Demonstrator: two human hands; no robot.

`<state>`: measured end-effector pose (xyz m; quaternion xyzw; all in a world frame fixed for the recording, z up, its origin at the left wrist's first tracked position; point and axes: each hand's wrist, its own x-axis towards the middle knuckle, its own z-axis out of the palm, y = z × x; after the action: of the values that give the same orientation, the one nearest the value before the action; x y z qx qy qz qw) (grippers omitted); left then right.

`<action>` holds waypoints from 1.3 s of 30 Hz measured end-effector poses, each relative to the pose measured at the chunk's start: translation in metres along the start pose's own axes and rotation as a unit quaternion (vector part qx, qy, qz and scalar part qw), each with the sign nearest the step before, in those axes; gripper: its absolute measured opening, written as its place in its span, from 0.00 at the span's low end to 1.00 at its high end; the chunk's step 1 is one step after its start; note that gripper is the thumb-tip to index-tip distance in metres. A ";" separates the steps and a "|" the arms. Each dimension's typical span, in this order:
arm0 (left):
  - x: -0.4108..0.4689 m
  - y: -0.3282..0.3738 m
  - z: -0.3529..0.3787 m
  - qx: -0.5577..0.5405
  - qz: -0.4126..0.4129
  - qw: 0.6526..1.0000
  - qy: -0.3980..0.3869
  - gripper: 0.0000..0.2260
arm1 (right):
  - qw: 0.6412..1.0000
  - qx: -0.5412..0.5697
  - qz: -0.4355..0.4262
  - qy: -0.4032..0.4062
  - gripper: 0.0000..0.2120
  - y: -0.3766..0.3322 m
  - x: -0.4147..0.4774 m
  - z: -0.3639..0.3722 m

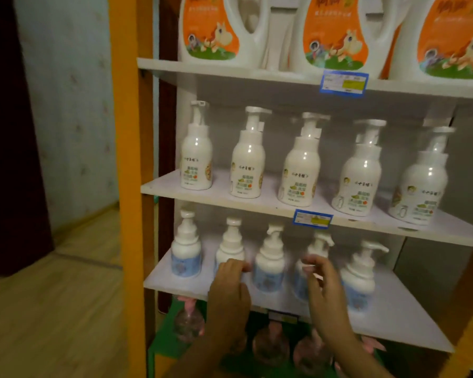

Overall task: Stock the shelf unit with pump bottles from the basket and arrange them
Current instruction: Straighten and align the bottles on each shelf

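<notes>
Five blue-labelled pump bottles [268,266] are lined up on the lower shelf [393,320] (none lifted). The second one [231,245] is gripped by the left hand [230,285], fingers curled. The fourth one [318,244] is touched by the loosely curled right hand [324,285].

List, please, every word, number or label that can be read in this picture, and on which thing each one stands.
No text can be read with certainty.
Large white jugs, orange labels: big characters, cut off and blurred.
Middle-shelf pump bottles: printing blurred.
Blue-labelled pump bottles: no legible print.
Blue price tags: too small.
</notes>
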<state>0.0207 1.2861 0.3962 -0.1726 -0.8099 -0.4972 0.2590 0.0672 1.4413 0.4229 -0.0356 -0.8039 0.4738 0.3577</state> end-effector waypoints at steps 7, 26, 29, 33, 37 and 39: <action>0.013 -0.049 -0.026 -0.076 -0.153 0.981 -0.092 0.23 | 0.976 -0.023 0.048 -0.209 0.26 0.016 -0.011 0.089; 0.042 -0.089 0.012 -0.060 -0.141 0.972 -0.178 0.25 | 0.986 0.042 0.069 -0.144 0.21 0.061 0.015 0.149; 0.044 -0.088 0.010 -0.058 -0.154 0.970 -0.179 0.26 | 0.983 0.030 0.067 -0.170 0.26 0.060 0.016 0.148; 0.045 -0.087 0.011 -0.047 -0.135 0.971 -0.192 0.27 | 0.984 0.011 0.080 -0.158 0.27 0.061 0.017 0.149; 0.045 -0.088 0.015 -0.046 -0.139 0.970 -0.196 0.28 | 0.980 -0.006 0.098 -0.175 0.30 0.065 0.019 0.149; 0.046 -0.087 0.015 -0.061 -0.140 0.969 -0.193 0.28 | 0.971 -0.023 0.134 -0.196 0.30 0.065 0.023 0.149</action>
<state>-0.0669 1.2615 0.3554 -0.1652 -0.8290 -0.5341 0.0150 -0.0585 1.3762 0.3404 -0.0575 -0.8570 0.4966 0.1251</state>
